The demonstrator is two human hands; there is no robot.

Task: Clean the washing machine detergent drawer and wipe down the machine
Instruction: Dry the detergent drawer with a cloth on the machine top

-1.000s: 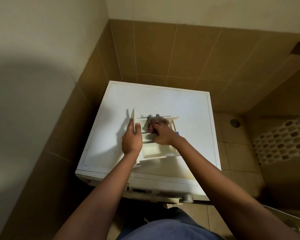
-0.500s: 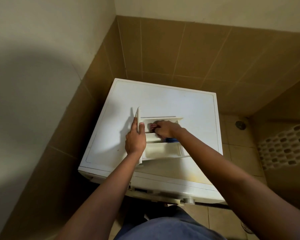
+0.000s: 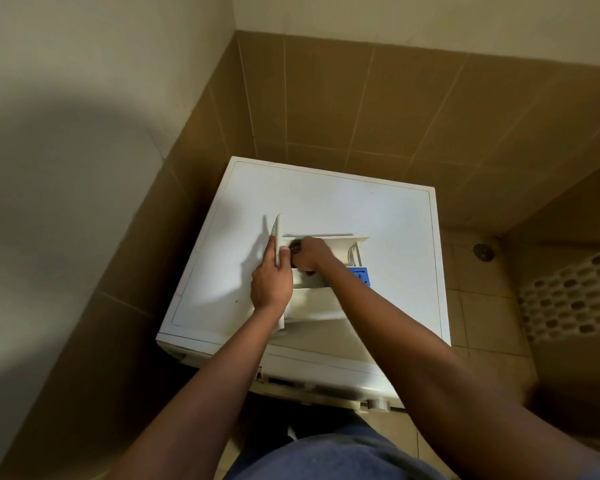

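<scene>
The detergent drawer [image 3: 317,304] lies on top of the washing machine [image 3: 326,202], long axis left to right; our left hand [image 3: 272,282] grips its front panel [image 3: 278,233], while our right hand [image 3: 311,254], curled round a dark cloth [image 3: 294,252], is inside it beside that panel.

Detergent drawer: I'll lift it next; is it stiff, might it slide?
Probably stiff: the detergent drawer is moulded plastic, holding shape as the right hand works a reddish rag inside. Likely slides on the smooth washing machine top; the left hand grips its front.
</scene>
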